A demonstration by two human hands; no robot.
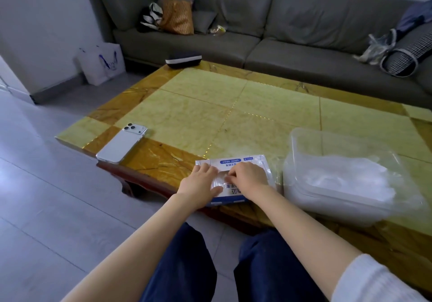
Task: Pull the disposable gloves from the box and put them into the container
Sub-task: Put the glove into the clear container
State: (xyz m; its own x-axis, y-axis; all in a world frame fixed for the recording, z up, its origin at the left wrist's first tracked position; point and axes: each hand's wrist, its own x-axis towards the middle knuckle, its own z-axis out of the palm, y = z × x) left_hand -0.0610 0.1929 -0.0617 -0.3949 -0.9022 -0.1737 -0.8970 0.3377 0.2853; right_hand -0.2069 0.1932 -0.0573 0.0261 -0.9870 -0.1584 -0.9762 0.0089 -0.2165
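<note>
My left hand (200, 183) flat on box (242, 161); right hand (249, 176) pinches glove (221, 177) poking out; container (291, 142) lies frame-right, nearer right hand.

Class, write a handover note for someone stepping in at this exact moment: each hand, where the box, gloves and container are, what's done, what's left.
Left hand: flat on the box, pressing it down at the table's near edge.
Right hand: fingers curled at the box's top opening, pinching a glove.
Container: open, right of the box, with a pile of gloves inside.
Done: that pile.
Left: pull this glove free, drop it in, repeat.
</note>
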